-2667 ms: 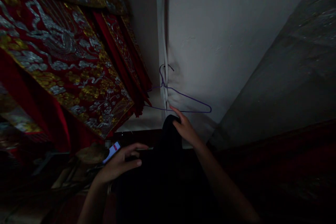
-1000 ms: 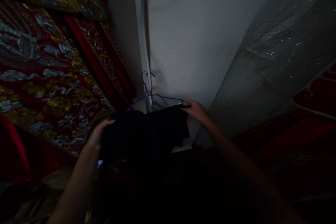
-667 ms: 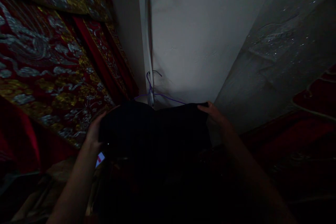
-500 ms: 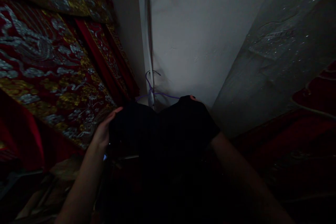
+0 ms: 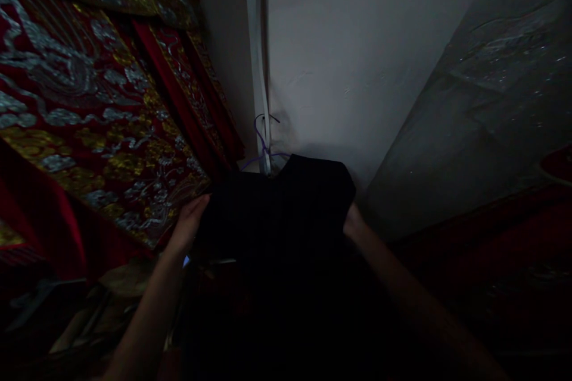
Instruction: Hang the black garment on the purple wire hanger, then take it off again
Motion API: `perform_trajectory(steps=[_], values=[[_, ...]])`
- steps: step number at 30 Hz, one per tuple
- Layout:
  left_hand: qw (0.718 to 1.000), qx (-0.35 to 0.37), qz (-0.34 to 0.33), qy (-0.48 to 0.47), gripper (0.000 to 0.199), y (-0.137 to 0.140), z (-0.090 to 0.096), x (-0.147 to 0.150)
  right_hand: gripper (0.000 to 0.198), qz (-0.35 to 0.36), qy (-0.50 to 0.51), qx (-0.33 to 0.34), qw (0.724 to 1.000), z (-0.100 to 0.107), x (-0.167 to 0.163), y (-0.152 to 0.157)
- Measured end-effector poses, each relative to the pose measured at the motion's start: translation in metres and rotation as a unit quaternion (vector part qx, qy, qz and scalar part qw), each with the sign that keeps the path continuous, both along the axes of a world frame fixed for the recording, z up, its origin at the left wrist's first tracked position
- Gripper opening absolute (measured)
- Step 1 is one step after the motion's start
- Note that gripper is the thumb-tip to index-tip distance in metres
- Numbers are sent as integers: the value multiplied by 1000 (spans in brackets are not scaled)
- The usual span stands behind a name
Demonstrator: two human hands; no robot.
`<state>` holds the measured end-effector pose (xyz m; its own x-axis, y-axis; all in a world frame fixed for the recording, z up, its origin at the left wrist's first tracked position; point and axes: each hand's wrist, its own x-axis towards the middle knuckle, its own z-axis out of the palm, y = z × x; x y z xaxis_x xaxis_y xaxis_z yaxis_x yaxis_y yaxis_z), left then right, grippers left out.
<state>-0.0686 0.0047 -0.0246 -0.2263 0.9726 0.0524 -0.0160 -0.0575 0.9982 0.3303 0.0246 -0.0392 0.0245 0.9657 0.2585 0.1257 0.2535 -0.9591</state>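
A dark garment (image 5: 286,214) hung in front of the person, its upper edge draped over a thin purple hanger (image 5: 256,128), whose hook and sloping neck showed above the cloth. The hook was looped around a pale strip (image 5: 257,30) that ran down the corner beside the grey wall (image 5: 348,59).

The left hand (image 5: 193,212) was at the garment's left edge, its fingers close together and touching the cloth; whether they pinched it or merely lay against it, I could not tell. The right hand (image 5: 351,221) was at the opposite side, lower than the garment's top corner, its fingers hidden by the fabric (so their grip could not be told either).

On the left hung a red cloth (image 5: 111,131) thick with gold and silver embroidery, and near the left wrist a small bright patch (image 5: 186,261) glowed. On the right, a greyish sheet (image 5: 482,107) sloped down toward more red fabric (image 5: 482,226). The garment's lower part was lost in darkness.
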Motion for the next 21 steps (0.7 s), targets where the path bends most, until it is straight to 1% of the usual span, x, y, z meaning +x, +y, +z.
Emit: perform_trajectory(steps=[1,2,4,7,10,14,19,21], values=[[999,14,5,47,51,0,1,1,64,-2,33,-8,999,1,8,2],[995,30,1,91,50,0,3,2,66,-5,70,-17,997,4,17,4],[985,62,-17,160,48,1,8,7,59,-16,134,-31,990,15,30,7],[968,97,-25,231,46,4,15,16,49,-31,167,-27,985,36,36,6],[947,139,-15,288,44,12,19,25,48,-22,167,-14,986,55,27,2],[930,172,-4,325,38,29,21,32,55,-9,145,20,989,74,8,-2],[917,177,43,354,32,43,23,37,63,-8,105,52,993,84,-20,-5],[919,176,63,346,31,43,22,36,65,14,112,54,992,86,-28,-13]])
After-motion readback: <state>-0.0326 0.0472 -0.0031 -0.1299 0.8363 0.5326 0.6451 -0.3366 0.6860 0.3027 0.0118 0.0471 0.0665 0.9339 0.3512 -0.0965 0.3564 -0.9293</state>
